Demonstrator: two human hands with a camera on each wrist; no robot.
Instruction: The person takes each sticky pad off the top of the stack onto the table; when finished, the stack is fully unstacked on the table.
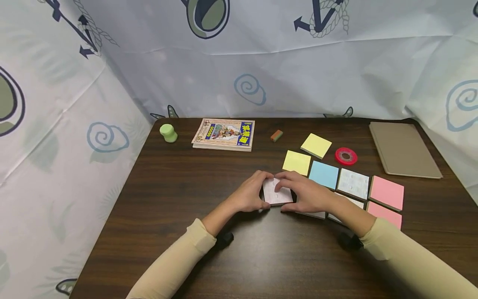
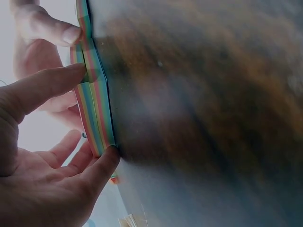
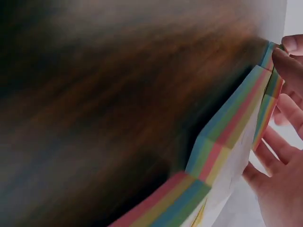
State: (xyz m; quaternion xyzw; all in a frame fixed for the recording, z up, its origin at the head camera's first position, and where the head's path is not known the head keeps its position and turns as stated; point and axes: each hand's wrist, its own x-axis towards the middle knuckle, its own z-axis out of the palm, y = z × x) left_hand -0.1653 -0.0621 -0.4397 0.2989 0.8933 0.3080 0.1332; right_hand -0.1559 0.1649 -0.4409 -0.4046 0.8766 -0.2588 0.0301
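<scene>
Between the two hands, near the middle of the table, is a sticky-note pad with a whitish printed top. Its striped, many-coloured edges show in the left wrist view, where it seems to be two pads stacked. The left hand holds its left side, thumb at the near corner and fingers at the far one. The right hand grips the right side, with its thumb near the front corner and a finger over the top. In the right wrist view, another striped pad lies close beside the right hand.
Right of the hands are yellow pads, a blue pad, a white printed pad and pink pads. Further back lie a red tape roll, an eraser, a book, a green object and a brown notebook.
</scene>
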